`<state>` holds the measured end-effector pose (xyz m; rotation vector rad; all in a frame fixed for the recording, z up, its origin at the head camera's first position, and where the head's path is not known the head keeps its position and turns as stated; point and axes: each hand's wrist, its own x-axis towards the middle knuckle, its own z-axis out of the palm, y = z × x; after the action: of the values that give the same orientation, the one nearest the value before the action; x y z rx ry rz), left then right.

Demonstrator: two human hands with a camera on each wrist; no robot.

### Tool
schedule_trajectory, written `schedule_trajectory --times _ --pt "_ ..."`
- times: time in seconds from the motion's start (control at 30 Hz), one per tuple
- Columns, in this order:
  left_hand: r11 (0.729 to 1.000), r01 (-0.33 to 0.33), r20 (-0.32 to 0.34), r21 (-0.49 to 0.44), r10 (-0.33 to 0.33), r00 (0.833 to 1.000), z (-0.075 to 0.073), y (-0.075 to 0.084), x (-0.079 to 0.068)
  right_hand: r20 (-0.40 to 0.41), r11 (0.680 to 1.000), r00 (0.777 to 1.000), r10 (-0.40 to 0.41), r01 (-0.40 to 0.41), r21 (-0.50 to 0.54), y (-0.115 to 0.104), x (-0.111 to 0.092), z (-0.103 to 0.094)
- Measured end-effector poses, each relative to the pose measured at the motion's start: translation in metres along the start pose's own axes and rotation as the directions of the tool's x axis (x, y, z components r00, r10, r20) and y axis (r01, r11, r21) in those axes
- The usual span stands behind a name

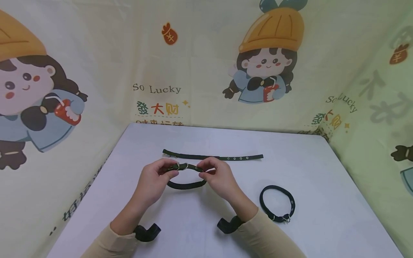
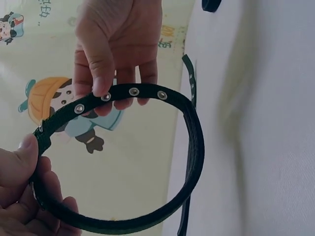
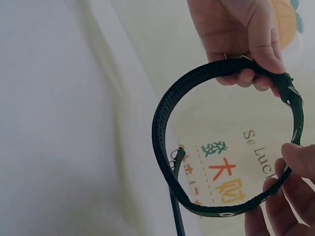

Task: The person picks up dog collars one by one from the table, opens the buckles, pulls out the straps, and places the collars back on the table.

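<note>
A dark collar (image 1: 186, 186), closed into a loop, is held up above the table between both hands. My left hand (image 1: 152, 183) pinches it beside the metal buckle (image 3: 294, 91) and D-ring. On the opposite side, my right hand (image 1: 222, 178) pinches the strap between thumb and fingers, where a row of metal eyelets (image 2: 134, 92) runs along it. The lower part of the loop hangs free below the fingers. Behind the hands a second collar (image 1: 238, 158) lies stretched out flat, its eyelets toward the right. To the right of my right forearm rests a third collar (image 1: 293, 200), buckled into a ring.
The white table (image 1: 322, 172) carries all of this. Cloth walls with printed cartoon figures (image 1: 267, 75) stand along its back and sides. Black curved wrist mounts (image 1: 146, 233) stick inward from both sleeves over the near part of the table.
</note>
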<state>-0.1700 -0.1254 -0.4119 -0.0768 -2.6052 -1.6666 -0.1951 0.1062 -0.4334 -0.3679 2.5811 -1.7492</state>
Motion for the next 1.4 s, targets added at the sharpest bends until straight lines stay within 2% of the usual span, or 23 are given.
schedule_trajectory --times 0.23,0.43,0.63,0.83,1.17,1.4 --pt "0.999 -0.041 -0.036 -0.007 0.041 0.999 0.005 0.002 0.001 -0.005 0.998 1.0 -0.02 0.02 -0.056 -0.006 0.0 0.002" --pt "0.999 -0.05 -0.037 0.003 0.05 0.998 0.007 0.006 0.002 -0.03 0.993 0.999 -0.019 0.015 -0.114 -0.013 -0.001 0.003" --pt "0.998 -0.058 -0.032 0.012 0.058 0.998 0.008 0.006 0.004 -0.042 0.992 0.999 -0.011 0.006 -0.127 -0.021 -0.003 0.004" --pt "0.998 -0.056 -0.007 0.016 0.056 0.998 0.009 0.007 0.006 -0.061 0.993 0.998 -0.012 0.005 -0.118 -0.026 -0.002 0.006" --pt "0.997 -0.068 0.08 0.034 0.065 0.995 0.009 0.01 0.004 -0.049 0.996 0.999 -0.012 0.008 -0.09 -0.027 -0.002 0.008" --pt "0.995 -0.065 0.082 0.073 0.059 0.995 0.01 0.01 0.002 -0.022 0.994 0.999 -0.029 0.026 -0.102 -0.027 -0.003 0.007"
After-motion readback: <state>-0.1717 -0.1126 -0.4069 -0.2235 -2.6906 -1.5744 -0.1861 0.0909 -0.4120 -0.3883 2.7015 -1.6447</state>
